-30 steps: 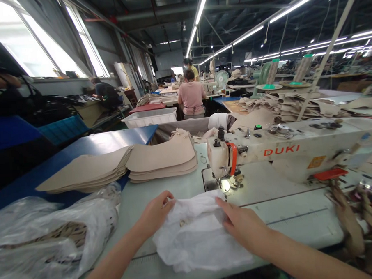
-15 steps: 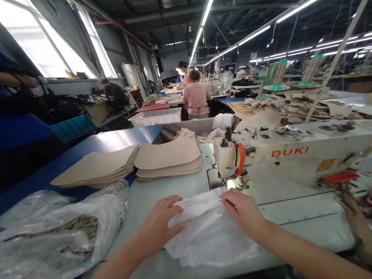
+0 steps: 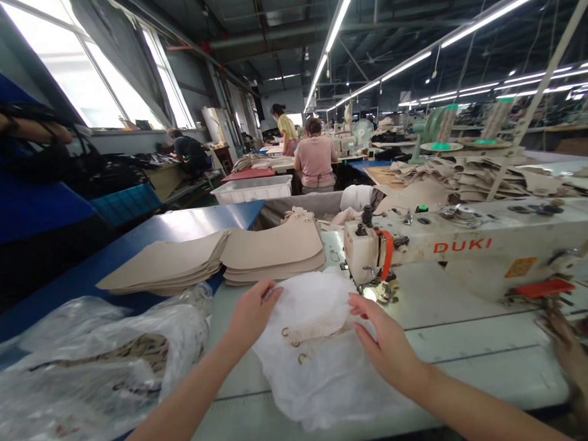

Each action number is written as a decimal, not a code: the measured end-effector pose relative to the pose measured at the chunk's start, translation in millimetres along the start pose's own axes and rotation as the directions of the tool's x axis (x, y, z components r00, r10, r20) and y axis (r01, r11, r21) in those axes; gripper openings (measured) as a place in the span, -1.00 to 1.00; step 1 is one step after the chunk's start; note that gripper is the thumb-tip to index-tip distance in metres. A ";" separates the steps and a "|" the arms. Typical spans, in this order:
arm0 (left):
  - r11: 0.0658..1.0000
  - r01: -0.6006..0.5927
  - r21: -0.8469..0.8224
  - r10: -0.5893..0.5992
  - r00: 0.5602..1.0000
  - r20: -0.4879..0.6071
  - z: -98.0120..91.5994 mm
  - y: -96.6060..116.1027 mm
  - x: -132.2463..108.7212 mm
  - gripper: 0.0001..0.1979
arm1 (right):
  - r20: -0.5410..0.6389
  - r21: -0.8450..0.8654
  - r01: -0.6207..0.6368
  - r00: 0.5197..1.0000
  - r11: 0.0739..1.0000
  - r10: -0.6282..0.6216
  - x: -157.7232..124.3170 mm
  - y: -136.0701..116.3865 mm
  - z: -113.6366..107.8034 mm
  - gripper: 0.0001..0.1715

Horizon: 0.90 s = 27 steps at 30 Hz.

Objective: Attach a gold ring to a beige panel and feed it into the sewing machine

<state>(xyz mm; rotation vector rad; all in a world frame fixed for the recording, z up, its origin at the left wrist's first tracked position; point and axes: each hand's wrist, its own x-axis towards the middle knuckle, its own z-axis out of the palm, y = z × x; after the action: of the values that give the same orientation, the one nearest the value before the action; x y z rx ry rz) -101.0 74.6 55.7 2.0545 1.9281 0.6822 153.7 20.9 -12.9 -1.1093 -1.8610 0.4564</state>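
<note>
A thin, whitish, see-through plastic bag or sheet (image 3: 317, 297) lies crumpled on the sewing machine's table in front of me. Several small brass-coloured rings (image 3: 295, 343) show on it, along with a beige strip (image 3: 322, 326) through or on the thin material. My left hand (image 3: 254, 313) pinches the upper left edge between thumb and fingers. At the right edge, my right hand (image 3: 387, 340) has thumb and fingers apart, its fingertips against or just over the material. The sewing machine head (image 3: 368, 250) stands just beyond my right hand.
Stacked beige cut pieces (image 3: 273, 247) lie behind the bag, with another stack (image 3: 164, 262) to their left. A clear plastic bag (image 3: 100, 365) holding beige parts is at left. A person in blue (image 3: 24, 187) stands far left; another in pink (image 3: 315, 158) sits ahead.
The bag's upper part has been spread away from me, and the rings are now plain to see. My left hand has closed on the edge; my right hand's pinch has opened.
</note>
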 end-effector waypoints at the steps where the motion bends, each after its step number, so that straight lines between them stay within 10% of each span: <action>1: 1.000 0.017 -0.013 -0.017 1.000 -0.002 2.7 -2.6 4.3 -0.76 | 0.028 -0.057 0.030 0.999 0.998 -0.028 -2.4 1.8 0.9 -0.52; 8: 0.998 0.025 -0.064 -0.026 1.000 -0.008 21.3 -21.5 19.6 -0.82 | 0.301 -0.511 0.242 0.949 0.825 -0.092 17.0 6.4 8.5 -0.44; 17: 0.924 0.300 -0.238 -0.318 0.947 -0.039 19.5 -53.6 -1.6 -0.58 | 0.353 -0.620 0.196 0.934 0.760 0.047 45.2 -0.4 21.9 -0.82; 22: 0.600 0.461 -0.654 -0.400 0.881 0.254 25.9 -58.6 -57.3 -0.36 | 0.298 -0.648 0.143 0.952 0.748 0.076 45.8 -1.1 31.4 -0.35; 27: 0.481 0.560 -0.674 -0.451 0.818 0.357 27.0 -41.5 -80.9 -0.87 | 0.441 -0.644 0.213 0.888 0.735 0.129 59.0 -8.4 36.6 -0.78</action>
<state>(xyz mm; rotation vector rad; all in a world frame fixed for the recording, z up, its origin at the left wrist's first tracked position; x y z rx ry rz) -125.5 2.8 -1.1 0.9011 1.6116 0.9470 107.1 70.5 3.3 -1.5235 -2.5913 -0.0359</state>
